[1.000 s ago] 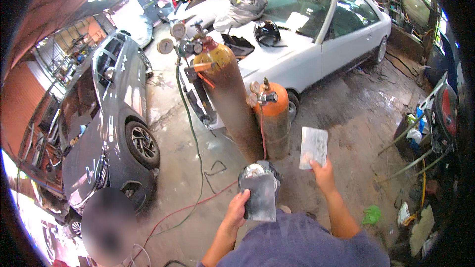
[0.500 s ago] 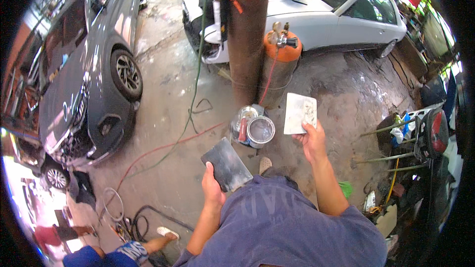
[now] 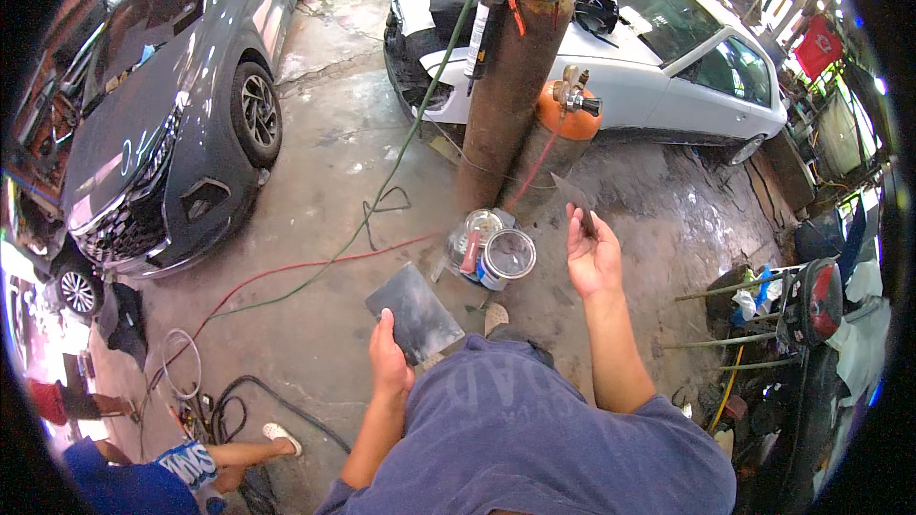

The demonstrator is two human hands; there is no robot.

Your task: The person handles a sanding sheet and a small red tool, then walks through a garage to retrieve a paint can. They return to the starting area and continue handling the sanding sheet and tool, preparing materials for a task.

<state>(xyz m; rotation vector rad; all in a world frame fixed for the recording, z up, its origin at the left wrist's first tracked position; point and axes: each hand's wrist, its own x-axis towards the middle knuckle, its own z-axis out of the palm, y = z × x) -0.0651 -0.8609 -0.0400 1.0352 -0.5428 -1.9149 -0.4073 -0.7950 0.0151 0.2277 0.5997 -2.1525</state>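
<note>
My left hand (image 3: 389, 360) grips the near-left edge of a flat rectangular dark grey plate (image 3: 416, 313) with pale dusty smears, its thumb lying on top. To the right, my right hand (image 3: 593, 257) is raised with its fingers closed on a thin flat sheet (image 3: 576, 200). That sheet is now tilted nearly edge-on, showing a narrow brownish-grey face. On the floor between and beyond my hands stands an open round can (image 3: 510, 254) with a greyish inside. A second container (image 3: 482, 226) sits close beside it, with a reddish-brown object (image 3: 470, 252) at its rim.
A tall rusty gas cylinder (image 3: 520, 86) and a shorter orange-topped cylinder (image 3: 565, 124) stand behind the cans. Green (image 3: 396, 157) and red hoses (image 3: 315, 265) cross the floor. A dark car (image 3: 181, 133) is left, a white car (image 3: 620, 86) behind. Another person (image 3: 181, 467) is at lower left.
My right hand has turned the sheet from its whitish, smeared face to nearly edge-on. My left hand and the plate have shifted slightly left in view. The head view has tilted and moved.
</note>
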